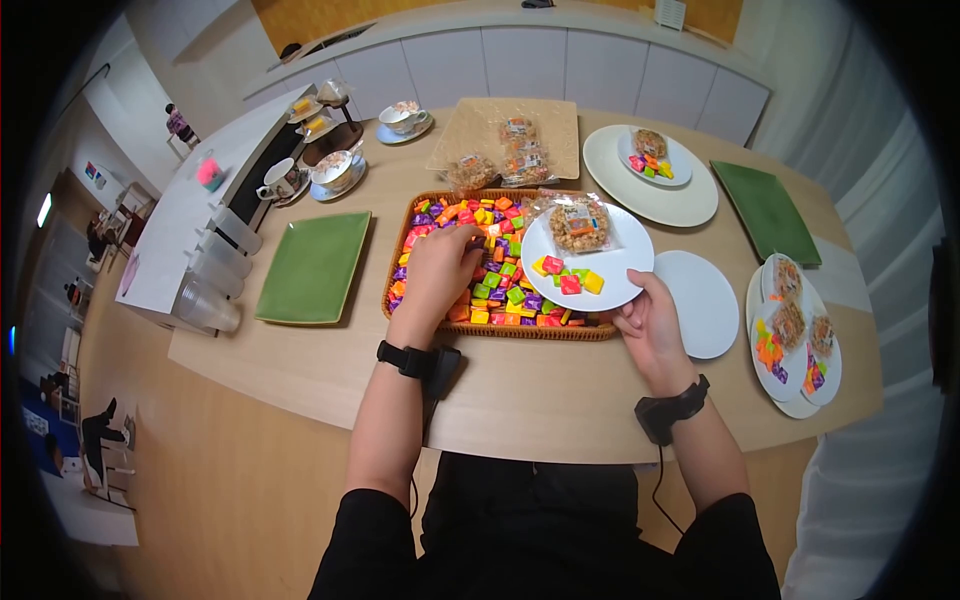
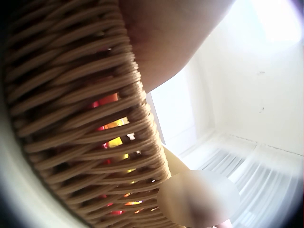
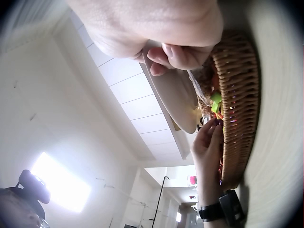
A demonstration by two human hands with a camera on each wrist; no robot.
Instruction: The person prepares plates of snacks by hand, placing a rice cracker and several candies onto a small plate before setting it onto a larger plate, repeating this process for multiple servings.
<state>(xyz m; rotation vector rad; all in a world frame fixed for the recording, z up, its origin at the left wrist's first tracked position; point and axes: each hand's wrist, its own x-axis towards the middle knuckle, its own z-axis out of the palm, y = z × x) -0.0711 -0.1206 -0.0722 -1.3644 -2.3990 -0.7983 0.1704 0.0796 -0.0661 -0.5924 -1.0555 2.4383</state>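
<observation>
Over the wicker basket (image 1: 540, 331) of bright wrapped candies, my left hand (image 1: 437, 268) bends its fingers down; in the right wrist view the left hand (image 3: 207, 142) pinches a small purple candy (image 3: 218, 122). My right hand (image 1: 650, 325) grips the near right rim of a white plate (image 1: 610, 262), thumb on top, tilted above the basket's right side. On that plate lie a wrapped round snack (image 1: 578, 226) and several red, yellow and green candies (image 1: 570, 284). The left wrist view shows mostly the basket's woven wall (image 2: 85, 118).
A bare white plate (image 1: 697, 305) lies right of the basket. Filled plates (image 1: 790, 345) stand farther right, and another on a large white plate (image 1: 610, 185) behind. Green plates (image 1: 314, 268) flank the area. Wrapped snacks (image 1: 520, 150) lie on a tan tray (image 1: 455, 125); cups stand back left.
</observation>
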